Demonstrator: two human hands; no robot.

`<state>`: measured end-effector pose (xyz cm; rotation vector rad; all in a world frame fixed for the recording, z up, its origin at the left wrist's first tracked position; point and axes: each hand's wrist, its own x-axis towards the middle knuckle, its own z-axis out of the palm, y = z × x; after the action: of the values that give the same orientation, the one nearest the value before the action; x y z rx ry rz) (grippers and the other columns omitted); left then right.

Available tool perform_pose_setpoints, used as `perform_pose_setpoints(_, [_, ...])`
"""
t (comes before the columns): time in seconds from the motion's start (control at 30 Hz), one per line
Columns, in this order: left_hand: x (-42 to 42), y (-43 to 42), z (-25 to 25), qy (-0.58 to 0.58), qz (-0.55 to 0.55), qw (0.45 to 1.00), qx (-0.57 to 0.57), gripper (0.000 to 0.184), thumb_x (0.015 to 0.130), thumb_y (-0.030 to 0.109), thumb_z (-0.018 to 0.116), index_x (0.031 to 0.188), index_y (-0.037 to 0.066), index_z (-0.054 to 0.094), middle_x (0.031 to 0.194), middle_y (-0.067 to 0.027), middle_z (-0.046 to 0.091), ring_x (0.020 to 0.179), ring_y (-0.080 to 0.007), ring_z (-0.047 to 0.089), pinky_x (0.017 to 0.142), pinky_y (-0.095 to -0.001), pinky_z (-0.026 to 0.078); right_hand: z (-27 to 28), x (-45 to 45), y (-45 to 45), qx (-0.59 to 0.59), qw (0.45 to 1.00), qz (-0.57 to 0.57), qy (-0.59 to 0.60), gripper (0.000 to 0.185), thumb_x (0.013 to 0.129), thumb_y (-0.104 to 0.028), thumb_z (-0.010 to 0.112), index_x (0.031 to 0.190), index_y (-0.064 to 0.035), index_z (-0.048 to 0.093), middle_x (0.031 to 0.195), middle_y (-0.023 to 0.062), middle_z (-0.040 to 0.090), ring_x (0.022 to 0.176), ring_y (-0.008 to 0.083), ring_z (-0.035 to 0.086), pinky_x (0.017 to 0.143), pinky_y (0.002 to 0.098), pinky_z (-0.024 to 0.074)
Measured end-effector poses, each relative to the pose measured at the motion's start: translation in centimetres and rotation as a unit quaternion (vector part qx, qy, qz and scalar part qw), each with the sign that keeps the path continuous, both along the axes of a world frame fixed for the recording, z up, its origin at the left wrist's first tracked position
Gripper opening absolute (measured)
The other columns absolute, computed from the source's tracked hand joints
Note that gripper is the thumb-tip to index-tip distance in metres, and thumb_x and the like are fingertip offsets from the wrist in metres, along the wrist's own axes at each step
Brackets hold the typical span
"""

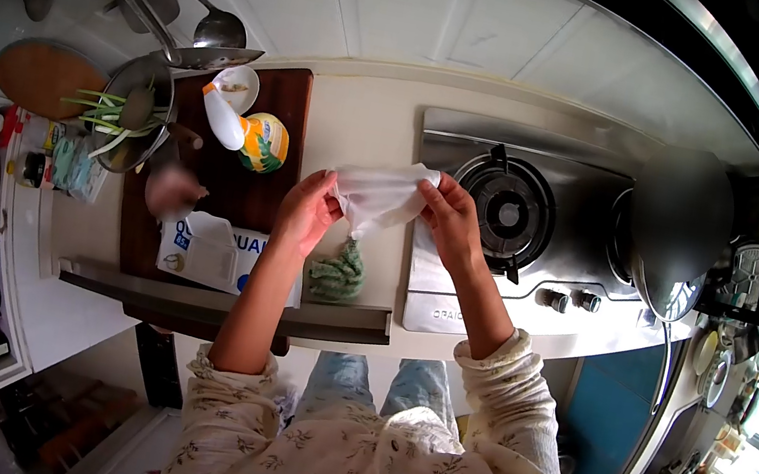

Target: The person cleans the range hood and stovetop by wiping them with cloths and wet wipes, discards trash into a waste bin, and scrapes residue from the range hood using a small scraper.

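Observation:
A thin white wipe (378,198) is stretched between my two hands above the counter, its lower end hanging to a point. My left hand (307,212) pinches its left edge between thumb and fingers. The right upper corner is gripped by my right hand (452,215), close to the stove. Just below the wipe a crumpled green cloth (338,276) lies on the counter. To the left, a wipes pack (201,246) with a white lid lies partly behind my left forearm. A white and yellow spray bottle (260,140) stands on the dark board (287,91).
A steel gas stove (426,296) with a bare burner (508,213) is at the right, a dark round pan (681,209) beyond it. On the left are a small white dish (239,86), a pot (116,152) with green stalks and hanging ladles (221,30).

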<state>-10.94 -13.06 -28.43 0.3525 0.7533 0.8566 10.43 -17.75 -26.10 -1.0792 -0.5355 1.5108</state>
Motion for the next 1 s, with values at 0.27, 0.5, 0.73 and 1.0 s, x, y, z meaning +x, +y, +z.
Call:
perform_pose_setpoints(0.27, [1.4,-1.2,4.9,0.35,-0.058,0.775,0.524,0.082,0.065,0.016,0.077,0.134,0.007,0.034,0.142,-0.0129,0.033,0.133,-0.0236,0.028,0.105,-0.0358,0.027,2.0,0.3,0.5,-0.014,0.997,0.075,-0.03,0.016,0.089,-0.019,0.058,0.095,-0.0048,0.061,0.082,-0.0003,0.062,0.072,0.006,0.056,0.065,0.0203,0.0437])
perform_pose_setpoints(0.5, [3.6,-1.0,1.5,0.238,-0.123,0.91,0.318,0.03,0.082,0.003,0.06,0.11,-0.003,0.053,0.103,-0.0103,0.062,0.093,-0.0167,0.059,0.084,-0.026,0.043,1.7,1.4,0.7,0.083,0.971,-0.009,-0.224,0.023,0.088,-0.015,0.058,0.105,0.0,0.055,0.091,0.0045,0.061,0.082,0.0115,0.056,0.071,0.0249,0.0454])
perform_pose_setpoints(0.73, [3.9,-1.7,1.9,0.138,-0.082,0.978,0.133,0.023,0.084,0.005,0.059,0.106,0.0,0.055,0.09,-0.0027,0.059,0.08,-0.0069,0.053,0.073,-0.02,0.042,3.8,0.6,-3.1,0.194,0.832,-0.033,-0.518,0.049,0.075,-0.009,0.069,0.119,-0.0039,0.049,0.116,0.0137,0.054,0.107,0.0286,0.054,0.089,0.0368,0.0431])
perform_pose_setpoints(1.0, [4.1,-2.7,1.1,0.28,-0.015,0.912,0.3,0.056,0.073,0.002,0.07,0.122,0.001,0.043,0.106,-0.0059,0.055,0.097,-0.0144,0.053,0.086,-0.0301,0.045,-2.2,-0.4,-4.4,-0.006,0.994,0.025,-0.105,0.016,0.084,-0.01,0.061,0.098,-0.002,0.058,0.083,0.0022,0.062,0.072,0.0077,0.057,0.063,0.0217,0.0458])
